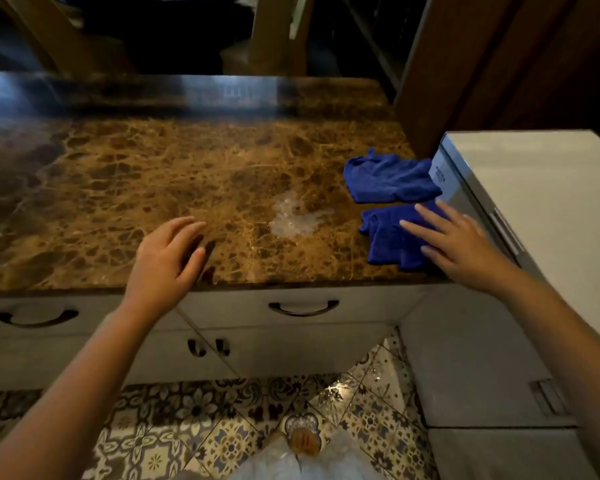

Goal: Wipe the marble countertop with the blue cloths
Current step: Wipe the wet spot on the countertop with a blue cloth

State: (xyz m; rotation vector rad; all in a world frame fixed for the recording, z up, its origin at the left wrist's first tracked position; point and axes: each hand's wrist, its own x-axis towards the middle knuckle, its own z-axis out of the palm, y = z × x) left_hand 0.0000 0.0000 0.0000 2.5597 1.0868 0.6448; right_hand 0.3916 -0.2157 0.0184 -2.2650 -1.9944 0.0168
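Two blue cloths lie at the right end of the brown marble countertop (153, 174). The farther cloth (390, 176) sits crumpled beside a white appliance. On top of the nearer cloth (390, 237), by the front edge, my right hand (461, 245) rests flat with its fingers spread. My left hand (165, 261) hovers over the counter's front edge with its fingers apart and nothing in it. Between the two hands a whitish wet smear (297, 216) marks the marble.
A white appliance (548, 188) stands flush against the counter's right end. White drawers with dark handles (303, 308) run below the counter. A wooden post (430, 81) rises at the back right. Patterned floor tiles (222, 427) lie underfoot.
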